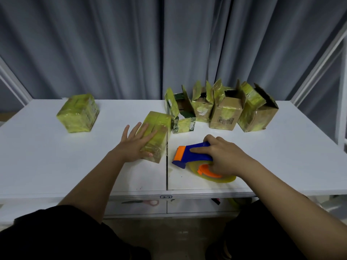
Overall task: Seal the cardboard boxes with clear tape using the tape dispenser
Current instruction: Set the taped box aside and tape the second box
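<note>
- Here, white table (262,147): four open-flapped cardboard boxes (225,113) at 1 o'clock, taped box (78,115) at 10, scissors (142,202) on shelf below.
- L hand (135,145) flat, fingers spread, on closed box (155,136) at centre.
- R hand (223,156) grips tape dispenser (195,156) resting on table, just right of that box.

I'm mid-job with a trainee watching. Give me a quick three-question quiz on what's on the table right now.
1. True or false: the right hand grips the tape dispenser, which rests on the table.
2. What does the left hand rest on? A) the far-left closed box B) the near closed box C) the scissors
3. How many boxes at the back stand with flaps up?

Key: 1 true; 2 B; 3 four, from the left open box to the right open box.
</note>
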Motion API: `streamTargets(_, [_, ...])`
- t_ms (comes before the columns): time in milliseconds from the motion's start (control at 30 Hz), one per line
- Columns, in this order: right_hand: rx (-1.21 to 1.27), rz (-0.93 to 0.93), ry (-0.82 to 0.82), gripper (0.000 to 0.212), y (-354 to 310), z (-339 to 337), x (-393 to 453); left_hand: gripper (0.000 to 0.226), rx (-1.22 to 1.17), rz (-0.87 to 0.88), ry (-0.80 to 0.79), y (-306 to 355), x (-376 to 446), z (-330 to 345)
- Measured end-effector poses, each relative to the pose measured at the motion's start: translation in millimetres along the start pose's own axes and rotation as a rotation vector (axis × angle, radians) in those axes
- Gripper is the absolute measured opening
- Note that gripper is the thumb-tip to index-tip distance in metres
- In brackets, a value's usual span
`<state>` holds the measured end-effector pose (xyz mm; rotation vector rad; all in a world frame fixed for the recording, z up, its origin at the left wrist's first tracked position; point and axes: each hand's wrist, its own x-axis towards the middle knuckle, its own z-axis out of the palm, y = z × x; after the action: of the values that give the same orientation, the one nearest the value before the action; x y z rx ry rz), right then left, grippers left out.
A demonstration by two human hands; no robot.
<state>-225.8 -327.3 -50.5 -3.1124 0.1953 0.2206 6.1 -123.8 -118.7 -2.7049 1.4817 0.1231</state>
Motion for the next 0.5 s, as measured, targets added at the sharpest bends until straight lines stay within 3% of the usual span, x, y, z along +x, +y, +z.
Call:
streamTargets(133, [-0.072, 0.024, -0.037, 0.062, -16, -3, 15, 0.089, 0.037, -0.048, 0.039, 8, -3, -9])
streamTargets(233, [-0.121, 0.019, -0.066, 0.06, -21, -7, 23, 0.097, -0.085, -0.091, -0.091, 14, -2, -20])
streamTargets(333, [-0.168, -0.01, -0.079, 0.055, -28, -13, 32, 0.096, -0.379, -0.201, -0.238, 24, -1, -29])
streamTargets(400, [-0.186, -0.022, -0.084, 0.052, -33, -14, 36, 0.082, -0.522, -0.28, -0.21, 33, 1, -31])
streamTargets(500, [-0.181, -0.03, -0.091, 0.051, -35, -15, 41, 0.054, -0.472, -0.352, -0.025, 48, 5, -29])
